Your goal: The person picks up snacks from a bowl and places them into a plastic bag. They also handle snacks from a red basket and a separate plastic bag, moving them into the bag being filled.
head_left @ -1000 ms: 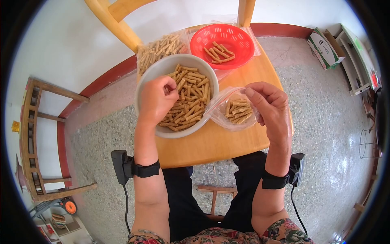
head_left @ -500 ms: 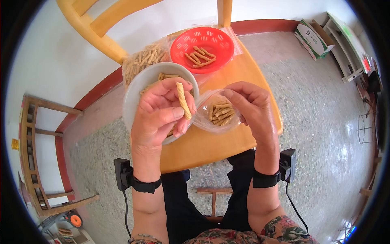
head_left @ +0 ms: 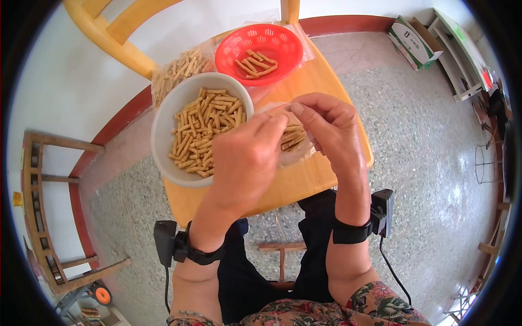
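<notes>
My left hand (head_left: 247, 155) is over the clear plastic bag (head_left: 296, 156), back up, its fingertips at the bag's mouth; whether it still holds a stick is hidden. My right hand (head_left: 331, 127) pinches the bag's rim from the right. Several brown twisted sticks (head_left: 292, 137) lie inside the bag. Left of it, a grey-white bowl (head_left: 162, 144) holds a heap of the same sticks (head_left: 198, 125). Behind is a red perforated basket (head_left: 293, 49) with several sticks at its bottom.
Everything stands on a wooden chair seat (head_left: 331, 81). At its back left lies a plastic bag full of sticks (head_left: 182, 68). A cardboard box (head_left: 413, 43) and a white shelf (head_left: 454, 60) are at the back right. A wooden frame (head_left: 38, 206) stands at the left.
My left hand, which held up one twisted stick, has turned over and moved right to the bag's mouth. The bowl's heap is now uncovered. The whole view has shifted slightly.
</notes>
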A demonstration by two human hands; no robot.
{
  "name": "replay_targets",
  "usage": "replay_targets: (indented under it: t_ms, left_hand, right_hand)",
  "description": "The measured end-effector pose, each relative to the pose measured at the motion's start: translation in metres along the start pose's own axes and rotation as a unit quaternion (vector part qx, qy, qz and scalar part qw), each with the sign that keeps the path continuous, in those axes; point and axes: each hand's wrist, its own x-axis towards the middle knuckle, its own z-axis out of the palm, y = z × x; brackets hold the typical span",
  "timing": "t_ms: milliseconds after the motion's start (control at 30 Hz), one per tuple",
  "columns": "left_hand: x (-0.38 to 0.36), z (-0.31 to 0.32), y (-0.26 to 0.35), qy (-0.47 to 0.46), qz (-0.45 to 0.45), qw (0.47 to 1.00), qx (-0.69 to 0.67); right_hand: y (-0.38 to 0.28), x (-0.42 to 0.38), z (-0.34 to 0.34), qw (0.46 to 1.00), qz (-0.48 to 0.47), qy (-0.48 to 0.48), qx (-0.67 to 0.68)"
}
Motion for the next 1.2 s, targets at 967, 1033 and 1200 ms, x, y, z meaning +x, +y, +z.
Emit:
replay_targets:
  t_ms: [967,1033,1200]
  left_hand:
    - [-0.016,-0.041,-0.113,-0.09,-0.283,0.948,0.116]
    - [-0.016,-0.04,-0.114,-0.088,-0.289,0.945,0.126]
    - [-0.02,-0.04,-0.115,-0.069,-0.257,0.955,0.127]
  right_hand:
    - [-0.005,-0.001,0.002,0.998,0.016,0.01,-0.052]
    - [-0.004,-0.001,0.003,0.998,0.018,0.009,-0.057]
    - [-0.004,-0.001,0.004,0.998,0.009,0.007,-0.061]
